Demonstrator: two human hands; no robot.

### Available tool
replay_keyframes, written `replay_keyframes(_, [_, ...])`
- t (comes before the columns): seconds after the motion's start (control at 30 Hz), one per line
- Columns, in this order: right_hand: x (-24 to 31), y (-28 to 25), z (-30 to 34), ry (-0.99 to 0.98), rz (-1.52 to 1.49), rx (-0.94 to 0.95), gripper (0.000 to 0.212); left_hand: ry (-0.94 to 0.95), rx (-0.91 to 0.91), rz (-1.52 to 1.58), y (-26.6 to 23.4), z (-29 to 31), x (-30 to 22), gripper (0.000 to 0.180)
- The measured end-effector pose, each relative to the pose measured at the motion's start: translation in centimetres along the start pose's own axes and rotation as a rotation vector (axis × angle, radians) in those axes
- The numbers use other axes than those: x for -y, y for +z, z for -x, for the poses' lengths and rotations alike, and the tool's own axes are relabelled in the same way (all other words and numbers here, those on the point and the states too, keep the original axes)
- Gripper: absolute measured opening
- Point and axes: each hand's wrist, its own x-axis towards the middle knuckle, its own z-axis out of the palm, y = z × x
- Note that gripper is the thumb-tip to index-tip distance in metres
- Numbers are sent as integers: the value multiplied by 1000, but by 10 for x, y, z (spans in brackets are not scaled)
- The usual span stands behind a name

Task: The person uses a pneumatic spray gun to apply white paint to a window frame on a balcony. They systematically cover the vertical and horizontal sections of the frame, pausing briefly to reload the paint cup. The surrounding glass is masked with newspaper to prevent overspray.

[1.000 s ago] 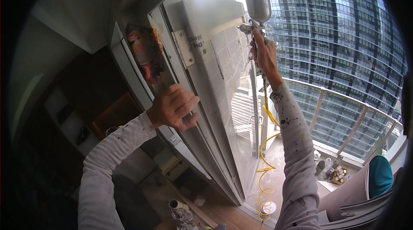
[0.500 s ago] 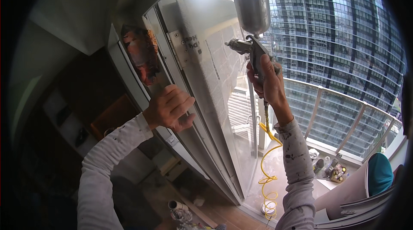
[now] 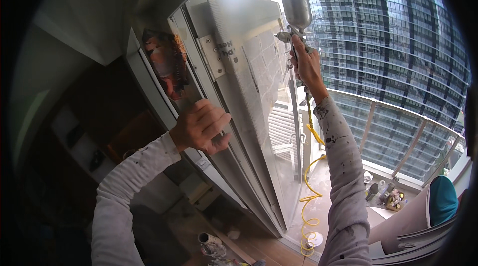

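Observation:
My right hand (image 3: 307,67) is raised at the upper right, wrapped round the grip of a spray gun (image 3: 284,36). A metal paint cup (image 3: 296,9) sits upright on top of the gun, whose nozzle faces left toward a door panel (image 3: 249,67) with a film-like covering. From below the grip runs a yellow coiled air hose (image 3: 312,198) down to the floor. My left hand (image 3: 203,127) is curled at the edge of the pale metal door frame (image 3: 234,142), gripping it, with the thumb lower than the fingers. A metal hinge (image 3: 212,57) lies above this hand.
Beyond the door, a glass balcony railing (image 3: 386,125) faces a tall building (image 3: 383,42). A large roll (image 3: 406,223) leans at the lower right, near small containers (image 3: 393,200). A pale cylindrical object (image 3: 209,239) stands on the indoor floor. Dark room lies left.
My right hand has carried the spray gun farther away and slightly up, and its nozzle has shifted right. The hose swings along. My left hand stays at the frame; the view has shifted slightly.

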Motion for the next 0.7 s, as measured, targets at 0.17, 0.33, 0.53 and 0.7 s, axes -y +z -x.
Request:
replay_keyframes(0.17, [1,-1,1,-38,73,-27,57,6,-15,3,1,-2,1,43])
replay_keyframes(0.33, [22,-9,51,5,-117,97,60,13,-31,0,3,-1,1,43])
replay_keyframes(0.53, [58,-5,95,36,-247,221,58,-3,-19,4,2,1,0,44])
replay_keyframes(0.7, [49,3,55,-37,-141,196,61,-5,-10,6,-1,-1,-1,44])
